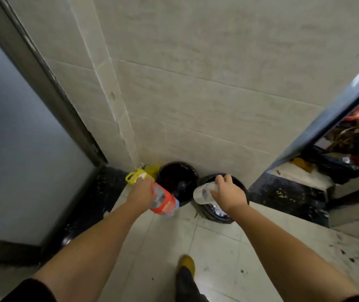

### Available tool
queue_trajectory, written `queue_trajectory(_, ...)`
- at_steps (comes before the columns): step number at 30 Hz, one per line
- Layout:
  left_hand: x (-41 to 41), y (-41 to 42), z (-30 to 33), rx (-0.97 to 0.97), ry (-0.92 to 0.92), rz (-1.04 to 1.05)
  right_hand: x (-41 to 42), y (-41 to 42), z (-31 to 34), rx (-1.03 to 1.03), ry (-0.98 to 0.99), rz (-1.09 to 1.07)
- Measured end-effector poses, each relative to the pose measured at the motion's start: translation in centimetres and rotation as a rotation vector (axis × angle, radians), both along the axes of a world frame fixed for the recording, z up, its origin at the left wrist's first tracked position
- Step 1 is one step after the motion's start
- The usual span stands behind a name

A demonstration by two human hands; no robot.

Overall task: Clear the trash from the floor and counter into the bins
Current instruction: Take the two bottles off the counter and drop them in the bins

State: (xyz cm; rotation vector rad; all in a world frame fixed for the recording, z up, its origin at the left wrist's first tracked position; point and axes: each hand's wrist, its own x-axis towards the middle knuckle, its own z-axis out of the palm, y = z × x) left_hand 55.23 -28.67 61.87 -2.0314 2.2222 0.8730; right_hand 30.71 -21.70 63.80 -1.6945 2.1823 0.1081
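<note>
Drop step: left hand (142, 190) clamps a red-labelled plastic bottle (163, 203), right hand (226, 192) a clear cup (202, 194) — over two black bins (175, 171); next, let go.

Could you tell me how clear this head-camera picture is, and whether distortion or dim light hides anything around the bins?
Head view: wide-angle bending bows the door frame and wall tile lines; the light is dim and flat; both bins read as black inside, contents mostly unreadable; the left hand with its red-labelled bottle and the right hand with its clear cup are slightly soft.
</note>
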Motion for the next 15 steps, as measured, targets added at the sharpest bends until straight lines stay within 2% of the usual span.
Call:
queue_trajectory(8,-3.1,-13.4,-7.1,0.05,-0.013,-0.023,-1.5,-13.5,-7.3,0.138,-0.051,-0.015)
queue_trajectory(15,-4.9,-22.0,-18.9,0.194,0.041,0.007,-0.9,-22.5,-19.7,0.261,-0.097,-0.069)
